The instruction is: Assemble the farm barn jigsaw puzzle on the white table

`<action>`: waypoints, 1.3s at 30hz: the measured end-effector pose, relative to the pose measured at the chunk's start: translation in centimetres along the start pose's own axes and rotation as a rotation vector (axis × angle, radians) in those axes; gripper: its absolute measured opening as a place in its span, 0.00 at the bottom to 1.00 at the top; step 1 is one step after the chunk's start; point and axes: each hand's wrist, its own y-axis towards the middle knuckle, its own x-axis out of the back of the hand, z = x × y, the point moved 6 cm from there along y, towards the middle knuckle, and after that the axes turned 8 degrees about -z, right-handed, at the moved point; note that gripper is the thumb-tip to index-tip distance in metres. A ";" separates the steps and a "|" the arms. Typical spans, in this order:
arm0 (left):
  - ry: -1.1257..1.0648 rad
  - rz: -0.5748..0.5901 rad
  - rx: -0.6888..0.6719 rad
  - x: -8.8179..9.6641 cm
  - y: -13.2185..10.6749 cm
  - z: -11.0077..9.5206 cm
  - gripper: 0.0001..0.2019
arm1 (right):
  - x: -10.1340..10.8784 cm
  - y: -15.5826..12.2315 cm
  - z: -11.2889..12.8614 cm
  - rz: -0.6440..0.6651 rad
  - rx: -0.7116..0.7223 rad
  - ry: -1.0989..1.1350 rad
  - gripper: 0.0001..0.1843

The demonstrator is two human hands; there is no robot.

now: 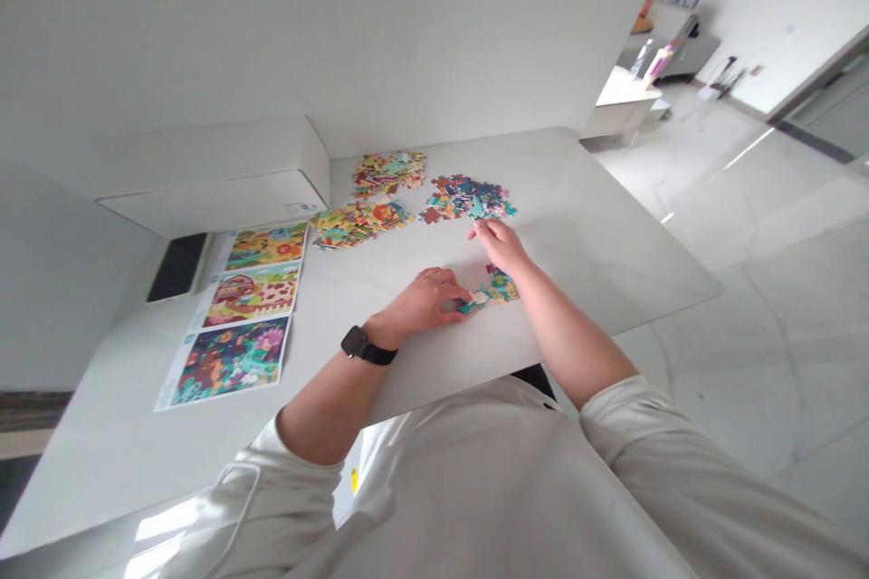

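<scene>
My left hand [429,298] is closed at the left end of a small joined puzzle section [501,285], thumb and fingertips around a teal puzzle piece [464,306]. That section lies near the table's front edge, partly behind my right forearm. My right hand [501,244] reaches to the front of a dark blue and purple pile of puzzle pieces [468,195]. Its fingers are pinched together at a light teal puzzle piece [477,209] on the pile's near side.
Two more piles, one pink and yellow [390,172], one yellow and green [353,224], lie farther left. Three picture sheets [234,360] overlap at the left, beside a phone [177,268]. A white box [224,176] stands against the wall. The white table [584,199] ends at the right.
</scene>
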 end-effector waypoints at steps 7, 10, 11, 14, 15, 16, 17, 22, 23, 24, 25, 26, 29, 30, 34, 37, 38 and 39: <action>0.039 0.012 -0.004 0.1 -0.2 -0.1 0.16 | 0.4 0.1 0.2 -0.019 -0.001 -0.002 0.37; 0.025 0.013 0.007 0.4 -0.1 -0.5 0.15 | 1.7 0.6 0.2 -0.079 -0.006 0.049 0.31; 0.018 0.015 0.008 0.4 -0.1 -0.7 0.15 | 2.4 0.7 0.3 -0.106 -0.009 0.066 0.28; 0.001 0.005 -0.011 0.6 0.1 -1.4 0.14 | 4.9 0.9 0.7 -0.143 0.010 0.047 0.18; -0.005 -0.002 -0.023 0.7 0.2 -1.6 0.14 | 5.5 0.8 1.0 -0.114 0.039 0.010 0.16; -0.012 -0.008 -0.038 0.7 0.2 -1.9 0.14 | 5.9 0.5 1.4 -0.054 0.084 -0.033 0.13; -0.018 -0.010 -0.054 0.6 0.3 -2.1 0.14 | 6.1 0.0 1.7 0.030 0.139 -0.078 0.12; 0.008 0.003 -0.104 -0.2 0.3 -2.7 0.14 | 4.8 -4.3 1.3 0.468 0.323 -0.270 0.15; 0.015 0.004 -0.103 -0.3 0.4 -2.8 0.14 | 4.5 -5.0 0.8 0.516 0.327 -0.312 0.17; 0.021 0.006 -0.102 -0.4 0.4 -2.8 0.14 | 4.2 -5.6 0.4 0.544 0.330 -0.349 0.19; 0.023 0.010 -0.103 -0.3 0.4 -2.8 0.13 | 4.0 -6.0 0.1 0.558 0.336 -0.379 0.20; 0.023 0.015 -0.104 -0.1 0.5 -2.9 0.13 | 3.9 -6.3 -0.2 0.564 0.343 -0.399 0.21; 0.012 0.043 -0.067 1.2 0.2 -2.4 0.15 | 3.8 -6.5 -0.4 0.574 0.370 -0.433 0.21; 0.008 0.058 -0.036 1.8 -0.1 -2.0 0.15 | 3.8 -6.4 -0.3 0.575 0.380 -0.439 0.22; 0.013 0.134 0.087 4.0 -2.3 -0.4 0.16 | 3.9 -6.6 0.4 0.571 0.433 -0.427 0.26; 0.030 0.145 0.123 4.5 -4.0 0.3 0.14 | 3.3 -7.2 0.7 0.595 0.474 -0.408 0.27; 0.035 0.137 0.129 4.6 -4.4 0.4 0.13 | 3.0 -7.3 0.8 0.603 0.485 -0.406 0.27; 0.041 0.125 0.132 4.5 -4.7 0.5 0.12 | 2.7 -7.4 0.9 0.607 0.496 -0.408 0.26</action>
